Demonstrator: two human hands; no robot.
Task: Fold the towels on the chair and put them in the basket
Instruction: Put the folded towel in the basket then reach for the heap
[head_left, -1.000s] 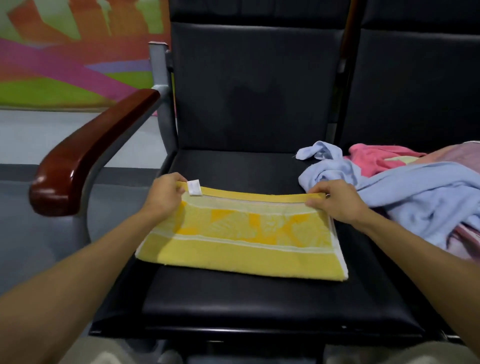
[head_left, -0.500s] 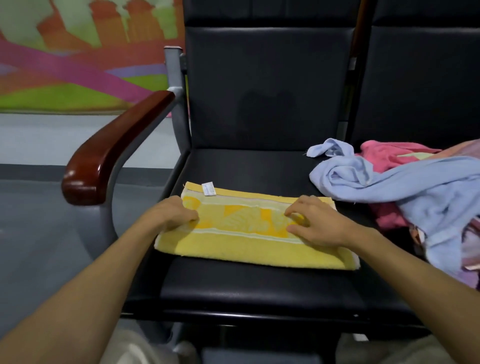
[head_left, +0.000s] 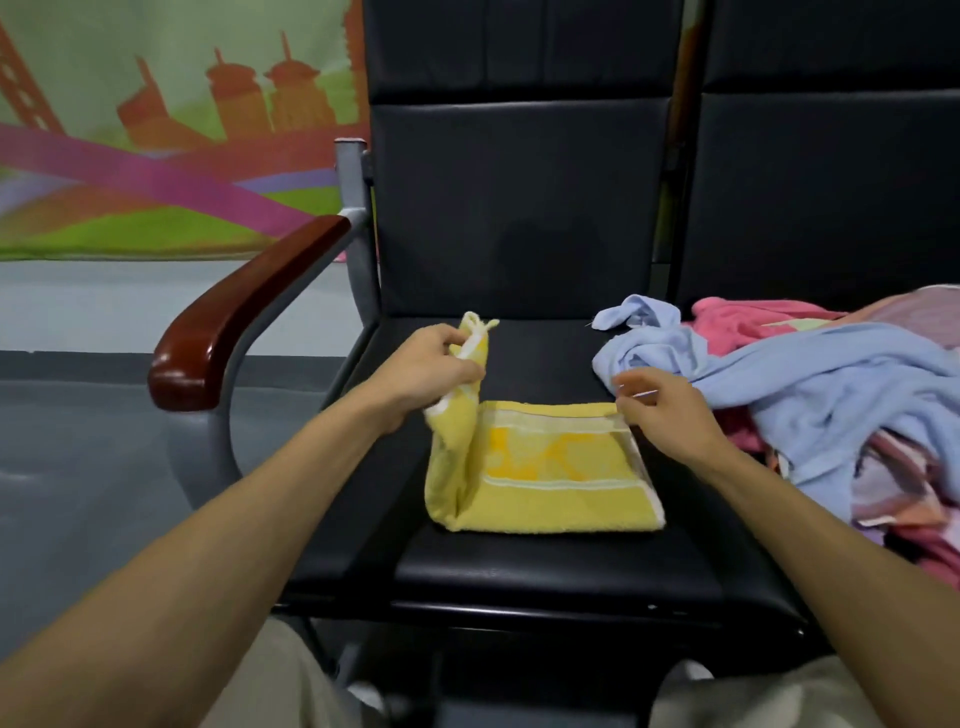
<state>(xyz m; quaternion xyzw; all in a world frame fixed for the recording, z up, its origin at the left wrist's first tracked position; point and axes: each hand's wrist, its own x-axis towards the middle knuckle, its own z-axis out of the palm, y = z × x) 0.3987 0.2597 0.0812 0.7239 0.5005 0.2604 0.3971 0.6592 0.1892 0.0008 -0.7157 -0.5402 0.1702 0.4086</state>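
A yellow towel (head_left: 556, 483) with a paler patterned band lies folded on the black chair seat (head_left: 545, 571). My left hand (head_left: 436, 371) grips the towel's left end and holds it raised above the seat, so that end stands up. My right hand (head_left: 657, 415) rests at the towel's far right corner with fingers curled, pinching the edge there. A light blue towel (head_left: 779, 374) lies crumpled on the neighbouring seat, its end reaching onto this seat. A pink towel (head_left: 748, 317) lies under it. No basket is in view.
A dark red wooden armrest (head_left: 244, 317) on a grey metal frame bounds the seat on the left. The black backrest (head_left: 514, 208) stands behind. More striped pink and lilac cloth (head_left: 904, 499) is piled at the right. Grey floor lies to the left.
My left hand took hold of the towel's left end and lifted it up toward the right. My right hand moved from the towel's middle to its far right corner.
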